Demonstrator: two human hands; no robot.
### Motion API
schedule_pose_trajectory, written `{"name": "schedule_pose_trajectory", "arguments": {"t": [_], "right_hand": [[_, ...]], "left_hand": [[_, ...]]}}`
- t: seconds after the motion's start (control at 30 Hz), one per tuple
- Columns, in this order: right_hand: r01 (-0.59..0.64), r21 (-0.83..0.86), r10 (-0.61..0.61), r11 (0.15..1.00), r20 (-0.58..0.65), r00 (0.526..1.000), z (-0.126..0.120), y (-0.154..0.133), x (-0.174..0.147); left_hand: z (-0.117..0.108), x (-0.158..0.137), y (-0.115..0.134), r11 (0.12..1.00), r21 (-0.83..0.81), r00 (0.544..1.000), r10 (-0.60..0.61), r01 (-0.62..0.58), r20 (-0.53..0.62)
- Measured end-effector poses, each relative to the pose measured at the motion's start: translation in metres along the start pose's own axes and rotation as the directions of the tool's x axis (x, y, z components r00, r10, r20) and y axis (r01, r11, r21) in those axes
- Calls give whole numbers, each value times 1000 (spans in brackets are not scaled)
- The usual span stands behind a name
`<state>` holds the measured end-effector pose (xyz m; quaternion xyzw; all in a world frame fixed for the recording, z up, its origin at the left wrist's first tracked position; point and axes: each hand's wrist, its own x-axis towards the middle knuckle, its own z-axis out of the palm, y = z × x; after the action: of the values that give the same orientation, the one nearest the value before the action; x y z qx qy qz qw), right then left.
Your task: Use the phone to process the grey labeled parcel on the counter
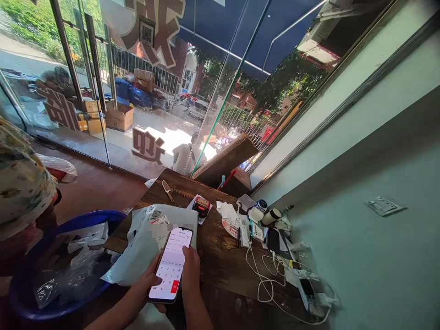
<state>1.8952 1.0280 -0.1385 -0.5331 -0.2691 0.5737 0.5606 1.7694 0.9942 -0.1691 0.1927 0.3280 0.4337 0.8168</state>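
A smartphone is held upright between both my hands, its bright screen showing a number keypad with a red key. My left hand grips its left side, the thumb over the lower keys. Round the right edge closes my right hand, with its thumb at the upper part of the screen. Behind the phone a pale grey plastic mailing bag lies on the wooden table, bearing a shipping label. A small red and black device sits just beyond the bag, and a knife-like tool lies farther back.
Papers, jars and white cables with a power strip crowd the table's right side by the wall. A blue tub with plastic packaging stands left. Beyond are glass doors; a person in patterned clothing is at left.
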Motion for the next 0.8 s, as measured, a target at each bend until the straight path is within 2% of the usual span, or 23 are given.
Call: {"name": "schedule_pose_trajectory", "arguments": {"t": [0.17, 0.37, 0.6, 0.8], "right_hand": [[14, -28, -12, 1000, 75, 997, 3, -2, 1], [29, 16, -29, 999, 23, 999, 2, 3, 0], [38, 16, -40, 999, 194, 980, -3, 11, 4], [48, 2, -47, 999, 199, 979, -4, 17, 6]], "left_hand": [[1, 1, -1, 984, 172, 997, 49, -38, -59], [3, 0, 1, 981, 184, 996, 66, -55, -56], [12, -2, 9, 980, 183, 990, 96, -76, -104], [12, -1, 10, 979, 197, 994, 65, -46, -89]]}}
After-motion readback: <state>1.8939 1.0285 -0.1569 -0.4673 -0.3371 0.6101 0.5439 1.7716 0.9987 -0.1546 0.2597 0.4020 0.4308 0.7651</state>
